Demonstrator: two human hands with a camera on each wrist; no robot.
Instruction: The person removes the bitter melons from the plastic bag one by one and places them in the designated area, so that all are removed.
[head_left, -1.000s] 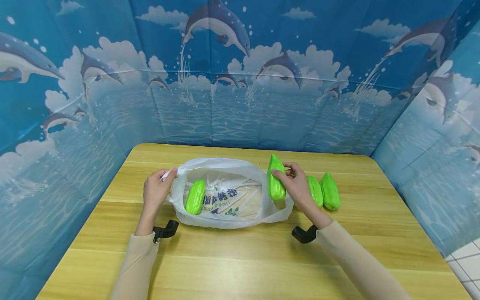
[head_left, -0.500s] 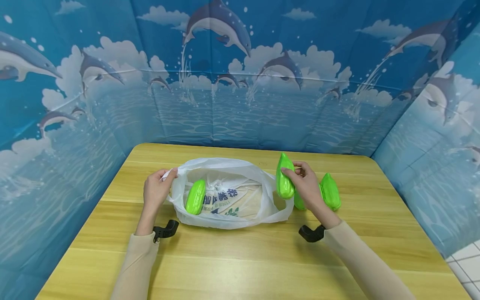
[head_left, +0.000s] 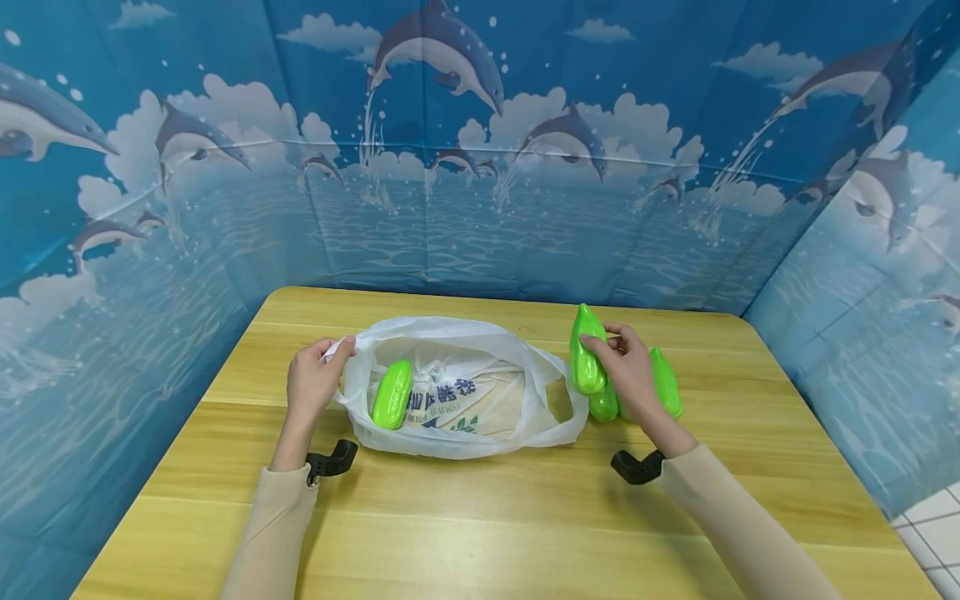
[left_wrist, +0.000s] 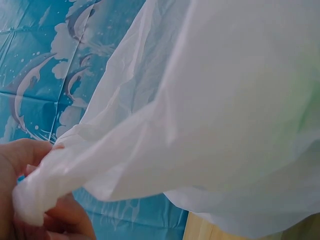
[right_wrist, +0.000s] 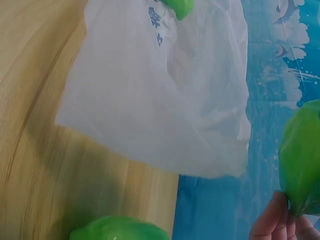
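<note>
My left hand [head_left: 311, 379] pinches the left edge of a white plastic bag [head_left: 555, 429], whose mouth is spread wide. Printed dark characters and leaves show inside it. One bright green bitter melon [head_left: 392, 396], bumpy and glossy, lies in the bag at the left. Beyond the bag's right edge my right hand [head_left: 630, 371] holds another bitter melon [head_left: 587, 358], pointed tip up, above the table. Near that hand lie more bitter melons [head_left: 666, 383], partly hidden behind it and the held one. In the left wrist view, fingers [left_wrist: 70, 215] grip a twisted bag handle [left_wrist: 35, 200].
The wooden table [head_left: 480, 533] stands before a blue dolphin-print curtain [head_left: 465, 225] on the back and sides. Black camera mounts [head_left: 637, 467] sit on both wrists. White floor tiles [head_left: 930, 533] show at the lower right.
My right hand has moved right with its bitter melon, from over the bag's right edge to above the melons on the table. The left hand has stayed on the bag.
</note>
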